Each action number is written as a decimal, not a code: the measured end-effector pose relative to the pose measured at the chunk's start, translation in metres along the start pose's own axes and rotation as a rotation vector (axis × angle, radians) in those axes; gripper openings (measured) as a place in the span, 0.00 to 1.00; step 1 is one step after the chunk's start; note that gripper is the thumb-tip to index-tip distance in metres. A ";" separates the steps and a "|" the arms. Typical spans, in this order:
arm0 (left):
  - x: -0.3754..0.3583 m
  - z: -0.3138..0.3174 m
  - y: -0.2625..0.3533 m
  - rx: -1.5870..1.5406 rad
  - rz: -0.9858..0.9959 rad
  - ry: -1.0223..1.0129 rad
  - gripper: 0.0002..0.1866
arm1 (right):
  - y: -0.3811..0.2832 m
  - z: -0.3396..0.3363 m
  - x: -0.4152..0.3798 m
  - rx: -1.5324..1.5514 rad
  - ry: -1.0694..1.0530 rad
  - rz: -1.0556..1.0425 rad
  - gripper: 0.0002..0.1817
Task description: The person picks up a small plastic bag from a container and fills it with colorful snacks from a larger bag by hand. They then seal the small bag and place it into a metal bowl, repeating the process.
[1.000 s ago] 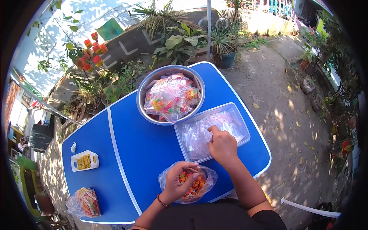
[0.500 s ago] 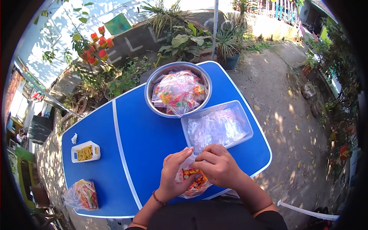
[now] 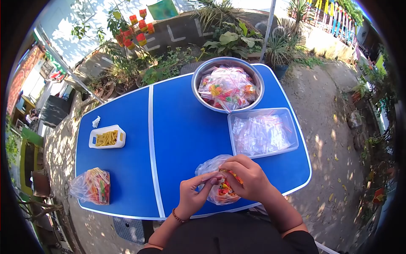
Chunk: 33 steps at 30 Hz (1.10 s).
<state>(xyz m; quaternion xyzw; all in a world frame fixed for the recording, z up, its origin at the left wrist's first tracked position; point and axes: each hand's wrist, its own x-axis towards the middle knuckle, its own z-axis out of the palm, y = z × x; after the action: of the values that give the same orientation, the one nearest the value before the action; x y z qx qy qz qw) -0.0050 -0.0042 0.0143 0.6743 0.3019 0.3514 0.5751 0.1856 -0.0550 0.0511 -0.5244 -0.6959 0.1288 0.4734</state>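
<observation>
Both hands meet over an open clear plastic bag (image 3: 213, 163) of small orange, red and yellow pieces near the front edge of the table. My left hand (image 3: 195, 191) has its thumb and fingertips pinched together around something too small to make out. Touching it from the right, my right hand (image 3: 246, 177) has curled, closed fingers, and what they hold is hidden. Just beyond them is a clear plastic box (image 3: 294, 146) of flat transparent zip bags. A steel bowl (image 3: 196, 86) behind the box is heaped with filled zip bags.
On the blue table (image 3: 186, 127), a white basket (image 3: 120, 144) of yellow sticks stands at the left, near a crumpled white scrap (image 3: 96, 122). A plastic bag of colourful pieces (image 3: 98, 186) lies at the front left. Potted plants (image 3: 279, 53) stand behind.
The view has turned, so the table items sit further right. My hands have come closer together, and my left fingers, spread before, are now pinched. The bag below shows more.
</observation>
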 end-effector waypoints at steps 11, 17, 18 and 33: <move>0.001 0.000 -0.017 -0.068 -0.122 0.089 0.10 | 0.036 0.035 -0.047 -0.341 -0.341 0.096 0.10; 0.001 -0.006 -0.019 0.074 -0.170 0.066 0.11 | 0.039 0.023 -0.044 -0.190 -0.268 0.144 0.07; 0.001 -0.007 -0.017 0.104 -0.157 0.062 0.12 | 0.036 0.019 -0.041 -0.101 -0.196 0.175 0.07; 0.001 0.002 -0.014 0.161 -0.022 -0.107 0.18 | 0.011 -0.006 -0.032 0.071 -0.204 0.207 0.09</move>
<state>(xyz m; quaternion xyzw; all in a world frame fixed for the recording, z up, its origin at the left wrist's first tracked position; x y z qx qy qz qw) -0.0024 -0.0024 0.0003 0.7327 0.3054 0.2831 0.5383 0.1975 -0.0801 0.0301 -0.5604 -0.6778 0.2540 0.4025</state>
